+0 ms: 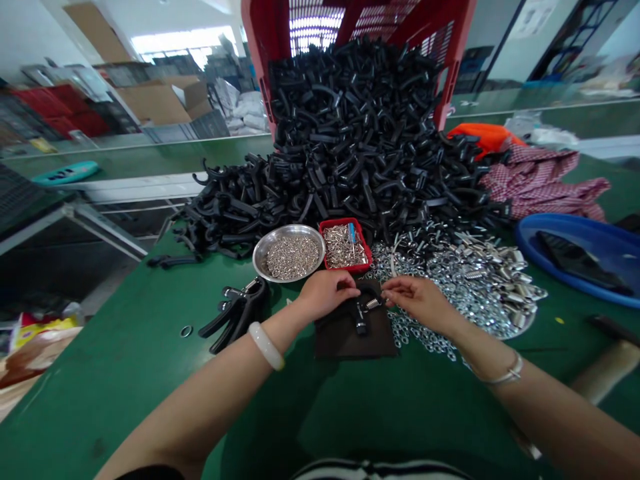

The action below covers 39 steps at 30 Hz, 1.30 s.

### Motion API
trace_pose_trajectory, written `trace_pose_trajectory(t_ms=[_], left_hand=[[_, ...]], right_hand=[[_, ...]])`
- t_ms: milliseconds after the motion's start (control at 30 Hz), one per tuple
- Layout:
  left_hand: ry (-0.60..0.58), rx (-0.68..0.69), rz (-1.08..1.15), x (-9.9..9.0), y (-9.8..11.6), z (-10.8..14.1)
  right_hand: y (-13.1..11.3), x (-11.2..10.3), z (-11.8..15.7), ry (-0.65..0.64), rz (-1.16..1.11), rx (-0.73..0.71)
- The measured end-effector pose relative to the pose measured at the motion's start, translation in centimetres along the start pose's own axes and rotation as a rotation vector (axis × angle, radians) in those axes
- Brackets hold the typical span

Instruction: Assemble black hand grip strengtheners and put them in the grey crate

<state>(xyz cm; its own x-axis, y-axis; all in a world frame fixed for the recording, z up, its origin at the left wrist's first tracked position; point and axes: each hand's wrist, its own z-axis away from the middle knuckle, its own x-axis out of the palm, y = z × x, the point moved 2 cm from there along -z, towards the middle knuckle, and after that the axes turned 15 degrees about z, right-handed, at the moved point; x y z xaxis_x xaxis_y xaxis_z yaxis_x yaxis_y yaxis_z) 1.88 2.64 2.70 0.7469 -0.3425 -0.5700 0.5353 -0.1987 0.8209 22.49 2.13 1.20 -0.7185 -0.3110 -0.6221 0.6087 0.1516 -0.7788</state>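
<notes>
A black spring clamp with a coil spring lies over a dark square pad in front of me. My left hand is closed on the clamp's left side, thumb and fingers bent together. At its right edge, by the spring, my right hand is closed in a pinch; whatever sits between those fingertips is too small to make out. Left of the pad rest black clamps with springs. Just beyond my hands stand a steel bowl of small metal parts and a red tray of rivet-like pins.
Black plastic clamp parts spill from a tipped red crate. Loose metal rings and springs spread at right. Further right are a blue tray holding a dark flat object, a checked cloth and a hammer.
</notes>
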Motion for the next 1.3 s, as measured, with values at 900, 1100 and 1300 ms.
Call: trace_pose_trajectory(t_ms=[900, 1100, 1300], left_hand=[[0.047, 0.28, -0.555, 2.5, 1.1, 2.6], [-0.042, 0.262, -0.385, 2.1, -0.2, 2.9], [-0.027, 0.193, -0.31, 2.1, -0.8, 2.4]], right_hand=[[-1.6, 1.2, 0.2, 0.123, 0.948, -0.231], [-1.7, 1.3, -0.5, 0.021, 0.988, -0.328], [0.9, 1.8, 1.2, 0.291, 0.807, -0.371]])
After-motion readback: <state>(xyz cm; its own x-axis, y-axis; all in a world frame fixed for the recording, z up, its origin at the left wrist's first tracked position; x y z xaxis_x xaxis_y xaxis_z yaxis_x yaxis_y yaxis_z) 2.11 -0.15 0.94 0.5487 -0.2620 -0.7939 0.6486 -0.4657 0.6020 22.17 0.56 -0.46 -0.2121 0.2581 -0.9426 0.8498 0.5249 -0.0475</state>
